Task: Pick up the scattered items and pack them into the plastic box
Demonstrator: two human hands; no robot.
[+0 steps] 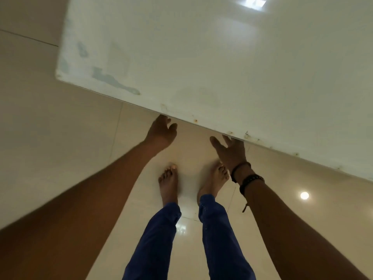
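No plastic box and no scattered items are in view. A white table (201, 57) fills the upper part of the head view, its near edge running diagonally from upper left to lower right. My left hand (161, 134) reaches down toward that edge, fingers spread, fingertips hidden under the table's rim. My right hand (230, 150), with dark bracelets on its wrist, is also spread, its fingertips at the rim. Neither hand holds anything.
Below the table edge lies a glossy beige tiled floor (50, 138) with light reflections. My bare feet (169, 182) and blue trouser legs (157, 239) stand on it. The table top has worn bluish patches near its left corner (113, 79).
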